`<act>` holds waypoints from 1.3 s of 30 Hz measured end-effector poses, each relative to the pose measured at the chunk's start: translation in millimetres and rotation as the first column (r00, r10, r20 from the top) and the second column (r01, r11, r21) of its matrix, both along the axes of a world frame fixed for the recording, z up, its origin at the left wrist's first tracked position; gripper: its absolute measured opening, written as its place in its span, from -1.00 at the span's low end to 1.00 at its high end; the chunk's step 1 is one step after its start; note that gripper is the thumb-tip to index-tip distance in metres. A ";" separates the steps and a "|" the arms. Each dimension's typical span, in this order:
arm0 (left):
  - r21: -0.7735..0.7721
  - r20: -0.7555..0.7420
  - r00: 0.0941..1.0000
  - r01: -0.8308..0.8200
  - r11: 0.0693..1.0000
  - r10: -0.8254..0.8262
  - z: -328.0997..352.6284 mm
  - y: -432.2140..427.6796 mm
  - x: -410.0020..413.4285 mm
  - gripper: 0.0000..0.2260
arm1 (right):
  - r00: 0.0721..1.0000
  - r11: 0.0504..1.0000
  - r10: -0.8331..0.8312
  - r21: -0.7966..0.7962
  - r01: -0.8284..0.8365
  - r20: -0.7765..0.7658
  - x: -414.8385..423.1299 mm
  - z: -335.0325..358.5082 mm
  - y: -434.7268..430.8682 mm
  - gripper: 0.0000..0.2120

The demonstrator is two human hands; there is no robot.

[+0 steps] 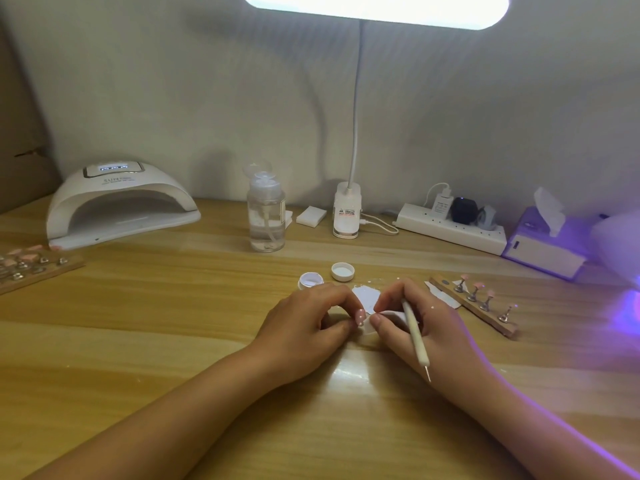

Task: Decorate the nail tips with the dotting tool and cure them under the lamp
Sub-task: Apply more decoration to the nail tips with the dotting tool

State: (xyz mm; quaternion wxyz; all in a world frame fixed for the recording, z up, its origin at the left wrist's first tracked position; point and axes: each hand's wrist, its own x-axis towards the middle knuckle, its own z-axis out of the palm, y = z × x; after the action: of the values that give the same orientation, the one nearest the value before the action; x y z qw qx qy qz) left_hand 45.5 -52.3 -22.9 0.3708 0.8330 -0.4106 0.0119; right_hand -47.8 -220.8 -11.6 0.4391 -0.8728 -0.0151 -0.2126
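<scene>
left hand [304, 323] pinched tip [361, 316] | right hand [426, 320] gripped tool [415, 337], visible point lower right, away from tip | lamp [121, 202] upper left, nearer left hand

1. Nail tip [361, 315]: pink with white dots, pinched in the left hand [304, 327], front centre.
2. Dotting tool [415, 336]: slim white handle, metal point facing the viewer, held tilted in the right hand [426, 323].
3. Curing lamp [117, 202]: white arch, display lit, rear left.
4. Mounted nail tips [479, 292]: four, pink, on metal holders, right side.
</scene>
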 end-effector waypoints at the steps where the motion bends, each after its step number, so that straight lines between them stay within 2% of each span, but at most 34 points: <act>1: 0.000 -0.001 1.000 0.000 1.000 0.000 -0.2 0.0 0.3 -0.89 | 1.000 1.000 -0.002 -0.002 0.002 -0.002 0.2 -0.4 -0.3 -0.88; 15: 0.030 -0.010 1.000 0.011 1.000 -0.011 -0.7 -0.2 0.6 -0.88 | 0.999 0.998 -0.032 -0.047 0.031 -0.003 1.7 -3.8 -1.5 -0.80; 39: 0.033 0.014 1.000 0.009 0.999 -0.009 -1.1 -0.2 -1.1 -0.90 | 0.999 0.997 -0.039 -0.065 0.039 0.000 3.3 -6.7 -3.9 -0.80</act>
State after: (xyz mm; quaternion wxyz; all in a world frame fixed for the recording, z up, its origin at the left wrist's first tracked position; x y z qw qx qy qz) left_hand 44.3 -52.6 -24.0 0.3543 0.8369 -0.4171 0.0095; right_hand -44.5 -224.7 -18.3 0.4061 -0.8870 -0.0046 -0.2199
